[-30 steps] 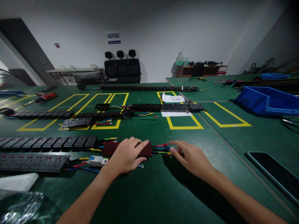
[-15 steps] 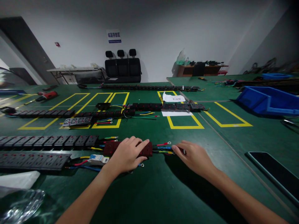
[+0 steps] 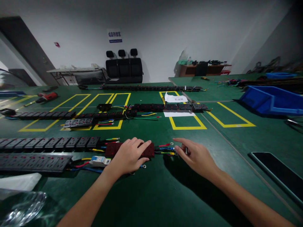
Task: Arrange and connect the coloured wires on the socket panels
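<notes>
Right hand (image 3: 196, 155) just opened up, thumb and index wide apart beside the wires (image 3: 164, 145).
Left hand (image 3: 132, 154)'s draped over that dark red socket block (image 3: 112, 150) on the green table (image 3: 153, 195), long axis side-to-side, wires poking out to the person's right.

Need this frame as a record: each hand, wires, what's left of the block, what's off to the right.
Left hand: laid over dark red socket block
Right hand: thumb and forefinger apart, beside wire ends; contact unclear
Wires: several colours, from block's right end
Left: white breaker, black socket strips
Right: phone, blue bin
</notes>
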`<state>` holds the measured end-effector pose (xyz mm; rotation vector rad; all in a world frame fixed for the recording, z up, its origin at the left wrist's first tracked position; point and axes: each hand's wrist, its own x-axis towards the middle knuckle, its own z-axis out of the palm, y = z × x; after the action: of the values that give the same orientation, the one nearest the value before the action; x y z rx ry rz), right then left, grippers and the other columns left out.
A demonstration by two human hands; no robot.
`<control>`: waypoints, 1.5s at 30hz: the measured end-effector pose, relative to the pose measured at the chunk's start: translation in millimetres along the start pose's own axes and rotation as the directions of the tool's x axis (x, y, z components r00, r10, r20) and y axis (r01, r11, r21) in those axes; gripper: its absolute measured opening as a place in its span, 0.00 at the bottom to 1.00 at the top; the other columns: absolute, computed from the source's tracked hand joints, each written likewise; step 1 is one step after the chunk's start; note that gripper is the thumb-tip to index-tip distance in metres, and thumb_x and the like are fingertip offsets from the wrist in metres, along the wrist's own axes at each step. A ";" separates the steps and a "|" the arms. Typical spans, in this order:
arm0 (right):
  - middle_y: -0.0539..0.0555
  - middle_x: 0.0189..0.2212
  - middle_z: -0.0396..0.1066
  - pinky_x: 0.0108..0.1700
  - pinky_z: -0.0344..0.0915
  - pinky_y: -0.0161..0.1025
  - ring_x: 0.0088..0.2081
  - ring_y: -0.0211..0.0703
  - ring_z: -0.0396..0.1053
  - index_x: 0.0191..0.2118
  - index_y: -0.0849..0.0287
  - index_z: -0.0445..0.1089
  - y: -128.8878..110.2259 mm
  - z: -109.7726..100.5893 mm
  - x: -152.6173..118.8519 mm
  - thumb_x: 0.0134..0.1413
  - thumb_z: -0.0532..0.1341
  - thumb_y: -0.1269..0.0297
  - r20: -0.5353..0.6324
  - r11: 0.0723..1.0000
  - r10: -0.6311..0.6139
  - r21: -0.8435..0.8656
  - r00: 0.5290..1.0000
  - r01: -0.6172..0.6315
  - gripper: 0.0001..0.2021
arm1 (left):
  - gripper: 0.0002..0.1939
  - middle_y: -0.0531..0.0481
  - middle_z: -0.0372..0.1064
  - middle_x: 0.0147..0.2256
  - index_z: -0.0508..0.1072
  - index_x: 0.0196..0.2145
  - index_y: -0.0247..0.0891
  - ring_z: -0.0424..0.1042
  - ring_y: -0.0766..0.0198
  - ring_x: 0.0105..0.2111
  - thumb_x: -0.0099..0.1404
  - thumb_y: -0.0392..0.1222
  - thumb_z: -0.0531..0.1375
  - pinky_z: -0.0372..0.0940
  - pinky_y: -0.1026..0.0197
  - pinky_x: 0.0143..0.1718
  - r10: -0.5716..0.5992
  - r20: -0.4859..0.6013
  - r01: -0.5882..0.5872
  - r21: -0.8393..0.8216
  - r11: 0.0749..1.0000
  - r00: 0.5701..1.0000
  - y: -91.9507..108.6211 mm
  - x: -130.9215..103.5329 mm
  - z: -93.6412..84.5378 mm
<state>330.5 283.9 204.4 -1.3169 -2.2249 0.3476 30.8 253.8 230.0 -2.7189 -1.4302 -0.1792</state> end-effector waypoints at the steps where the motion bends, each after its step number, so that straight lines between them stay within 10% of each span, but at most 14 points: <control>1: 0.51 0.29 0.74 0.32 0.60 0.39 0.27 0.41 0.69 0.57 0.54 0.73 0.4 1.3 -0.2 0.70 0.54 0.52 0.019 1.000 -0.004 -0.015 1.000 0.004 0.19 | 0.35 0.40 0.70 0.52 0.60 0.67 0.37 0.69 0.50 0.48 0.69 0.50 0.65 0.66 0.50 0.46 0.002 -0.001 -0.002 0.000 1.000 1.000 -0.1 -0.2 0.0; 25: 0.53 0.26 0.74 0.29 0.50 0.39 0.27 0.44 0.69 0.29 0.54 0.76 -1.6 0.2 2.8 0.72 0.51 0.52 0.096 0.984 0.045 -0.176 0.994 -0.027 0.23 | 0.34 0.40 0.71 0.52 0.61 0.67 0.38 0.70 0.50 0.48 0.69 0.50 0.65 0.67 0.50 0.46 0.000 -0.010 0.000 0.002 1.000 1.000 0.2 -0.7 0.2; 45: 0.51 0.30 0.79 0.29 0.50 0.39 0.30 0.45 0.73 0.40 0.52 0.78 -3.7 -1.6 3.7 0.70 0.54 0.57 0.096 0.990 0.085 -0.124 0.992 -0.073 0.15 | 0.34 0.39 0.70 0.53 0.61 0.67 0.37 0.70 0.49 0.48 0.69 0.48 0.65 0.67 0.49 0.47 0.010 -0.007 -0.010 0.010 1.000 1.000 0.8 1.9 -2.4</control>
<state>327.2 285.2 208.6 -1.4846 -2.3131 0.3207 32.4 254.6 232.6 -2.7143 -1.4123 -0.1806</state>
